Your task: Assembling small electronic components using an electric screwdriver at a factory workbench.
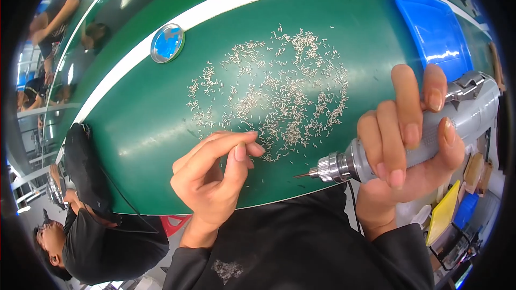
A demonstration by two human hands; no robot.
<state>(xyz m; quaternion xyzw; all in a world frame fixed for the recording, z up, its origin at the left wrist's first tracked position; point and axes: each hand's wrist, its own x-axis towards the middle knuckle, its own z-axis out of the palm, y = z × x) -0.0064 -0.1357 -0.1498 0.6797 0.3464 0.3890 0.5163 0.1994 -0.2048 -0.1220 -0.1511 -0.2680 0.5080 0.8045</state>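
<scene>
Here we are over the green table [145, 145], bending through the wide lens, with a white strip [215, 13] along its far side. Over at the left there's a co-worker [107, 247] in a black top, beside the table's end. Now the big tool — a grey powered screwdriver [457, 121] with a silver collar, lying across the right hand [403, 129], whose fingers curl round the body in a firm grip. Beyond that hand, at the far right, sits a blue tray [438, 32]. Across to the left hand [215, 166], near the table's front edge: fingers bent, thumb and fingertips drawn together in a pinch, though whether anything sits between them I can't tell. Up at the far left, a round clear dish [167, 43] holds bright blue pieces, right by the white strip. Down to the slim bit [302, 175] on the screwdriver, pointing left, just beside the left hand's side of the action. And smallest of all — the little metal pins [293, 94], masses of them, strewn loosely over the middle of the table, just beyond the left fingertips
</scene>
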